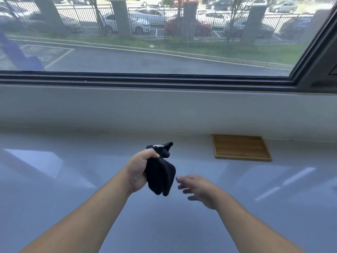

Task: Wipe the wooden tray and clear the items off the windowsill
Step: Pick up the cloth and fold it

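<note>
The pale sill (73, 179) runs under the window (145, 42), with the wooden tray (240, 147) lying flat at its back right. The left hand (140, 170) grips a bunched dark cloth (160, 176) above the sill; the right hand (198, 189) hovers just beside it, fingers loosely spread, holding nothing.

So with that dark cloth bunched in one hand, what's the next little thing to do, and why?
Probably carry the dark cloth over to the wooden tray and set it down on the wood. The left hand grips the cloth in the air, the right hand is open and empty beside it, and the tray lies bare on the sill to the right, untouched.
</note>
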